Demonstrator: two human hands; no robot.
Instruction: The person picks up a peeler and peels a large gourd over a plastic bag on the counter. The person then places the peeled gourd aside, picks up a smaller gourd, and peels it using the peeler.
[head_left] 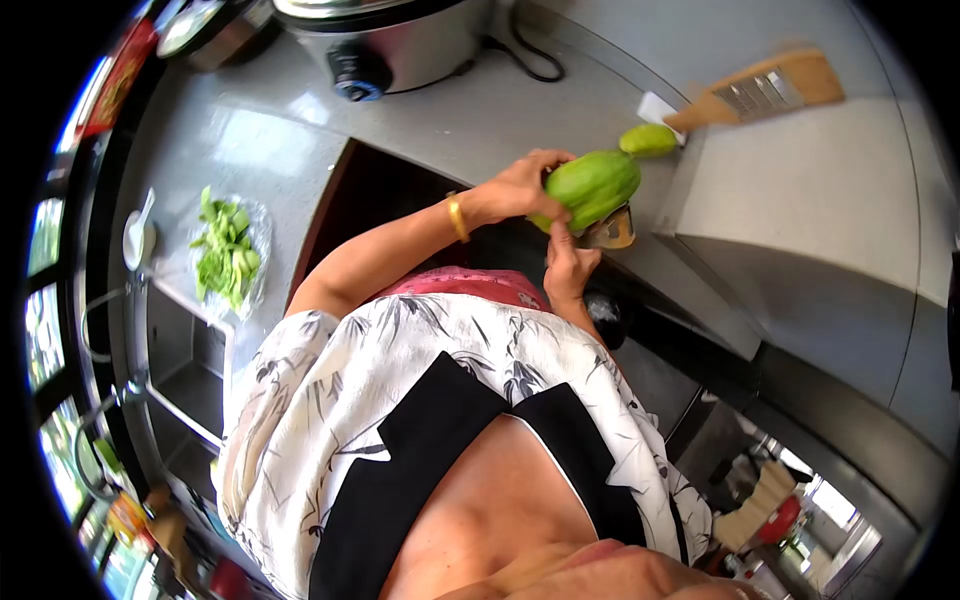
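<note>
A large, smooth green fruit (597, 188), shaped like a papaya, is held up at the counter's edge. My left hand (525, 185), with a gold bangle at the wrist, wraps round its left side. My right hand (570, 268) is closed at its lower end, its fingertips against the fruit. Just below the fruit shows a pale brown piece with a shiny part (612, 232); most of it is hidden, so I cannot make out what it is. Beyond the fruit lies a smaller green fruit (648, 140), close to a wooden grater (770, 90) with a metal blade.
Leafy greens (228, 250) lie on clear plastic at the left, near the sink (185, 350). A small white bowl with a spoon (140, 238) is beside them. A silver cooker (400, 50) with a cord stands at the back. Below the counter is a dark opening (375, 190).
</note>
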